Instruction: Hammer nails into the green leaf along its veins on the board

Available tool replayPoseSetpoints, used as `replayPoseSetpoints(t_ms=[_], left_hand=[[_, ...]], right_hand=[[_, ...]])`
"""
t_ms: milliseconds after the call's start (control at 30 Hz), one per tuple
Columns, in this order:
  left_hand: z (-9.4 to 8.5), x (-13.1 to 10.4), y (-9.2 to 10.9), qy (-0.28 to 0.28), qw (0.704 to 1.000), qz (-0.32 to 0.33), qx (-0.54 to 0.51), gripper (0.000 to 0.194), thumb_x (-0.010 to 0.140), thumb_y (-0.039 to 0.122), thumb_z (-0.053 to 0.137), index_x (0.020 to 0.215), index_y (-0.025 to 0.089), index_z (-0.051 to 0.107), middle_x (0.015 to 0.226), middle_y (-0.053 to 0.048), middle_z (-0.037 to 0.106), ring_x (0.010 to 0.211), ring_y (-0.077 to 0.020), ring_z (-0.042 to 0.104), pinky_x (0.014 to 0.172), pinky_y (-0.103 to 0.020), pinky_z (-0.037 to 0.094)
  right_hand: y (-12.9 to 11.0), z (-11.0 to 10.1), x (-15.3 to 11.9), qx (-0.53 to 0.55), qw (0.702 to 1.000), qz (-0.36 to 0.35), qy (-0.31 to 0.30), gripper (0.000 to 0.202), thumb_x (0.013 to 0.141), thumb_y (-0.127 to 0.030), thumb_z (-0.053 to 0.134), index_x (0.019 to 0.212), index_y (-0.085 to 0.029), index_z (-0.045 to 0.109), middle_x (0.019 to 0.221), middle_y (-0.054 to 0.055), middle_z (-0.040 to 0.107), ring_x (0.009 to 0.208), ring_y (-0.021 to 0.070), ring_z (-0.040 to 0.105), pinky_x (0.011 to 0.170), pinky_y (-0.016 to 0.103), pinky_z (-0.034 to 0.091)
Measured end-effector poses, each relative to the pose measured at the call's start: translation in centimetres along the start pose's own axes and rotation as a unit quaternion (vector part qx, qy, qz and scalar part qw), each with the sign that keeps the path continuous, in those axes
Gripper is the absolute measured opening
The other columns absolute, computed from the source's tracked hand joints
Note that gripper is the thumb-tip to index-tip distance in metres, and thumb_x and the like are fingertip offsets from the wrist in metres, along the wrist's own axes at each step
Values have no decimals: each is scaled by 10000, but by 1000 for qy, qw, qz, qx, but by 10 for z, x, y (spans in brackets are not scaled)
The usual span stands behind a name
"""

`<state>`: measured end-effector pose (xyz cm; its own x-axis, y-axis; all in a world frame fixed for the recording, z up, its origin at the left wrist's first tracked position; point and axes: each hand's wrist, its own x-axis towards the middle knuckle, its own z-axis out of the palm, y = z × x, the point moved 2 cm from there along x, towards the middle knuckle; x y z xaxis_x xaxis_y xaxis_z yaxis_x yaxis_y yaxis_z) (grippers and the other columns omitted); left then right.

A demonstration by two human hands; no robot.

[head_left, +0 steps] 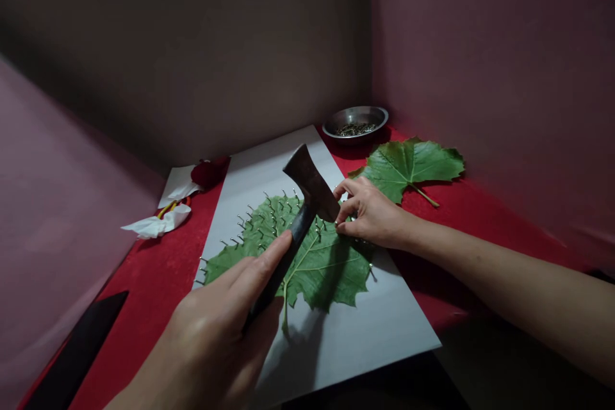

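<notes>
A large green leaf (pixel 331 266) lies on a white board (pixel 384 327), with several nails (pixel 271 208) standing up in it and around its edge. My left hand (pixel 216 314) is wrapped round the dark handle of a hammer (pixel 305 205), whose metal head hangs over the leaf. Close to the hammer head, my right hand (pixel 368 214) pinches a small nail (pixel 337 224) above the leaf's upper right part; the hammer hides some of its fingertips.
A metal bowl (pixel 355 125) of nails stands at the back. Another leaf (pixel 413 166) lies on the red surface (pixel 168 269) at the right. White tissue (pixel 161 223) and a dark red item (pixel 206 173) are at the left, and a black strip (pixel 81 349) lies at front left.
</notes>
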<state>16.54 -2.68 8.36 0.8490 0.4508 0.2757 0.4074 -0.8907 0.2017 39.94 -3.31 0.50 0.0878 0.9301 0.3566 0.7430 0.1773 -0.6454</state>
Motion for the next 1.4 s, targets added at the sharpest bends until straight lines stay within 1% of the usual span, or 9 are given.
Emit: replayPoseSetpoints(t_ms=[233,400,467,667,867,1067,1167,1267,1400], left_hand=[[3,6,0,-34,999,15,17,524,849,124,455,1358,239,412,1026,-58,693,802,-159,688,625,-211,561],[-9,3,2,33,997,6,65,570,840,206,530,1378,315,375,1191,-4,643,957,-167,665,785,-207,543],[-6,1,2,55,995,-1,77,574,837,222,536,1382,307,376,1164,-9,653,936,-168,670,766,-206,546],[8,4,-1,-13,999,29,41,531,854,146,467,1371,251,403,1021,-43,688,776,-132,682,609,-178,544],[-2,-4,2,95,989,-16,114,533,857,232,500,1371,323,394,1111,1,669,861,-140,680,659,-180,548],[16,1,-1,-12,998,40,48,556,857,127,456,1394,241,367,1103,-77,661,801,-146,682,569,-186,541],[5,-2,1,31,996,21,75,549,862,186,470,1392,288,369,1088,-43,671,804,-153,682,560,-191,540],[-2,-8,3,90,987,-12,135,572,859,238,492,1401,341,341,1053,-5,685,688,-148,681,441,-199,497],[14,-8,4,23,992,49,110,598,866,143,439,1436,255,294,983,-58,685,607,-135,654,468,-215,503]], right_hand=[[0,-1,1,-4,1000,18,-16,121,664,-118,683,579,-203,684,969,44,588,905,194,468,848,390,354],[2,1,2,-1,1000,18,-10,119,645,-106,669,596,-211,698,951,23,603,895,180,485,845,379,333],[2,1,2,-3,1000,17,-9,118,644,-109,666,588,-210,693,942,18,606,894,178,487,842,378,325],[1,0,1,-5,1000,23,-15,118,638,-101,662,572,-198,674,933,21,611,910,184,493,827,376,313],[2,1,1,0,1000,25,-12,119,634,-99,656,592,-207,685,932,13,624,900,175,502,829,368,308],[1,1,1,-11,999,27,-20,116,631,-96,667,550,-176,645,891,25,623,888,178,501,806,361,294],[2,1,1,-2,999,33,-19,117,630,-87,662,577,-191,671,889,20,620,887,171,504,817,361,288],[2,2,1,1,1000,28,-13,124,626,-86,661,585,-201,681,896,14,624,880,164,507,816,356,288],[2,1,1,-10,1000,19,-16,103,645,-112,669,573,-185,665,882,22,621,873,168,504,790,351,289]])
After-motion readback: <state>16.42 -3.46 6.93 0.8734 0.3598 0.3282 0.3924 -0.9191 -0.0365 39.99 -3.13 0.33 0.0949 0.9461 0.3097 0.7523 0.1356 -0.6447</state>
